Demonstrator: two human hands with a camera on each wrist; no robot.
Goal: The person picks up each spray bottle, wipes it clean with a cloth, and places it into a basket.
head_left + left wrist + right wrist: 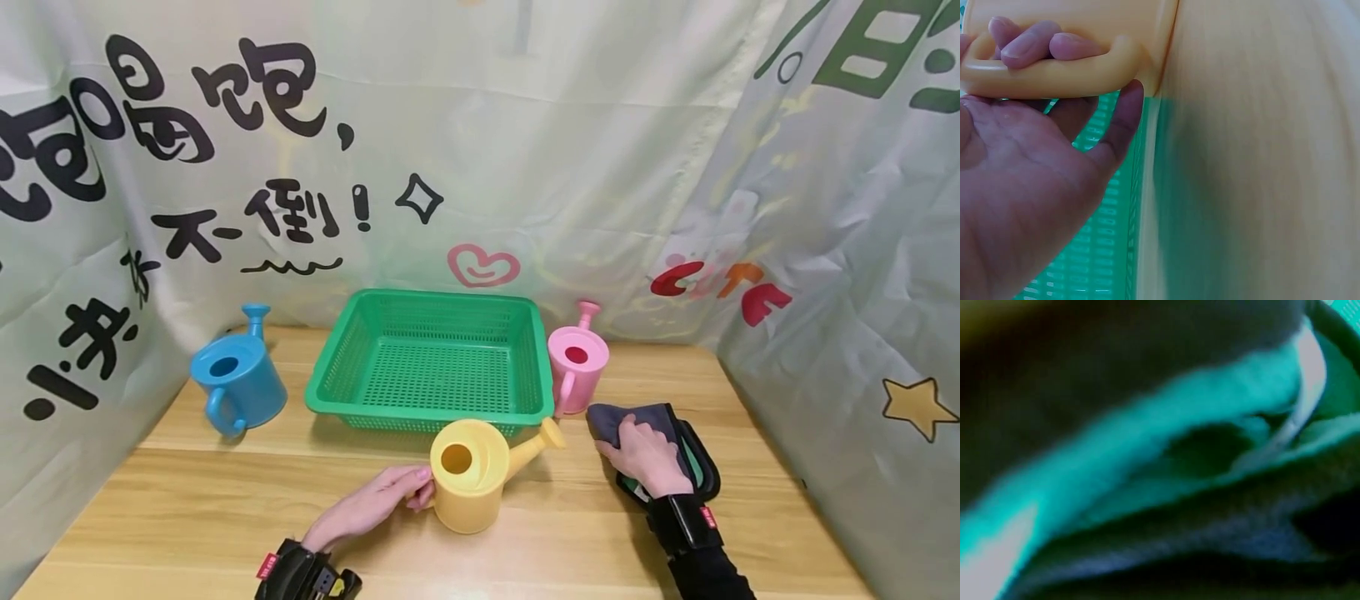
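Observation:
My left hand (375,500) holds the yellow watering can (471,500) by its handle (1079,78); in the left wrist view several fingers curl through the loop. The can stands upright before the green basket, its spout pointing right. At the right, my right hand (651,460) grips a dark grey cloth (606,417) from above, its fingertips partly hidden. Under the cloth lies a black-edged object (708,479) with green patches. The right wrist view is blurred and shows dark folds with a green layer (1147,437) between them.
A green perforated basket (318,398) stands at the back centre. To its left is a blue watering can (258,387); a pink watering can (588,379) stands close against its right side. Printed curtains (600,167) border the wooden table (187,508) at the back and sides.

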